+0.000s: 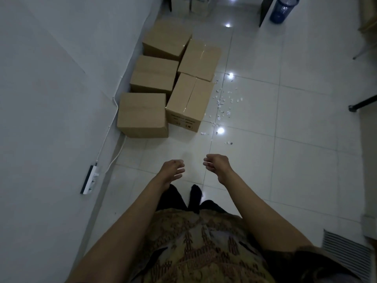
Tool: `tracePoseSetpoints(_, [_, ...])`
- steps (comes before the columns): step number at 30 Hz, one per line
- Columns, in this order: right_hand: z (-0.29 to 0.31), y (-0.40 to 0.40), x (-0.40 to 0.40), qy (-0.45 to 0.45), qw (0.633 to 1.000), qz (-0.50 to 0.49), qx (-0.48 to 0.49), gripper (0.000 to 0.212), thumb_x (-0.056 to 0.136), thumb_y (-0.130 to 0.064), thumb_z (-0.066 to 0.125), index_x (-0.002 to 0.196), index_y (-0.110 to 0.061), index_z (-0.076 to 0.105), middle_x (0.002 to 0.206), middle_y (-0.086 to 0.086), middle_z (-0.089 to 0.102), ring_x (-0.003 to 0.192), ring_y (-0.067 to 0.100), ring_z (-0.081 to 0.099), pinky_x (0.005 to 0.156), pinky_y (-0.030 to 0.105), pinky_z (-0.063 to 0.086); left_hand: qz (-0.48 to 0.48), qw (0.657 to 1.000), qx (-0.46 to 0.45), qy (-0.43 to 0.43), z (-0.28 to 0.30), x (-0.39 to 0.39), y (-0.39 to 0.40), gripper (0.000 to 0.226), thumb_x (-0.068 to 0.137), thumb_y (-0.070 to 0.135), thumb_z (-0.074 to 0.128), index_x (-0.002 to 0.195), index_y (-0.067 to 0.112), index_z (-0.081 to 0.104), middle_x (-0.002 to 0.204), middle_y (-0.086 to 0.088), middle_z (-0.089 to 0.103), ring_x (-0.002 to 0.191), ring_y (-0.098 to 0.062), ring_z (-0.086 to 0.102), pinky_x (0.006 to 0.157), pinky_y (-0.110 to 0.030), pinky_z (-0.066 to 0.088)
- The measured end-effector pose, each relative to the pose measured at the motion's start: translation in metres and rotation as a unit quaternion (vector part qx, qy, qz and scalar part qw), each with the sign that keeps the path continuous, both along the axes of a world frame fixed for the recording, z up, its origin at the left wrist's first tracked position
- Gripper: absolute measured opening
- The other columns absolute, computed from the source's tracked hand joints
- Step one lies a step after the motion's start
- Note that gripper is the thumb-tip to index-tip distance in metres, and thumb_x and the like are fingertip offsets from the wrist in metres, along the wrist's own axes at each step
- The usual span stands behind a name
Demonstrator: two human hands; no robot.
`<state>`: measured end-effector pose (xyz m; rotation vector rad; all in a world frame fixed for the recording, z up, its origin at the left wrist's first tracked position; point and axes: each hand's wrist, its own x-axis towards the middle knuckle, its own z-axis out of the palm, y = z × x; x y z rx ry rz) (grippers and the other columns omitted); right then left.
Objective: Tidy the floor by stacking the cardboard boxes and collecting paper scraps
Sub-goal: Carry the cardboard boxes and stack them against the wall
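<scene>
Cardboard boxes point(169, 78), five of them, sit unstacked on the tiled floor point(285, 160) along the left wall point(51, 78), touching one another. Paper scraps point(224, 103) lie scattered just right of them. Nearer, the left hand point(172, 170) and right hand point(217, 165) hang loosely curled, holding nothing. A blue bin point(282, 10) stands far right.

A white power strip point(89, 179) lies by the wall point(51, 78), left of the left hand, with a white cable point(114, 111). A blue wastebasket point(282, 9) stands far ahead, right of the right hand. A vent grille point(346, 252) is behind, to the right.
</scene>
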<state>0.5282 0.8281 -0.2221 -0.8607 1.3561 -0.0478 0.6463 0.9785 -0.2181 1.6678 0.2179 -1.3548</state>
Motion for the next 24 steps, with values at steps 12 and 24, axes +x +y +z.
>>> tracePoseSetpoints(12, [-0.013,-0.113,0.085,0.007,1.000,-0.005,0.025,0.006,0.092,-0.005,0.057,0.092,-0.002,0.062,0.088,0.013,0.064,0.076,0.022,0.064,0.070,0.028,0.053,-0.005,1.000,0.020,-0.004,-0.011,0.102,-0.120,0.029,0.098,0.014,0.055,0.125,0.003,0.057,0.113,-0.010,0.062,0.107,-0.025,0.062,0.095,-0.037,0.050])
tracePoseSetpoints(24, [-0.003,-0.236,0.168,0.040,0.998,0.043,-0.024,0.010,0.095,-0.005,0.053,0.096,-0.003,0.063,0.085,0.012,0.058,0.068,0.018,0.052,0.058,0.024,0.040,-0.075,0.996,0.044,0.004,-0.020,0.209,-0.250,0.018,0.101,0.018,0.049,0.114,0.006,0.054,0.122,-0.014,0.058,0.110,-0.023,0.057,0.100,-0.038,0.046])
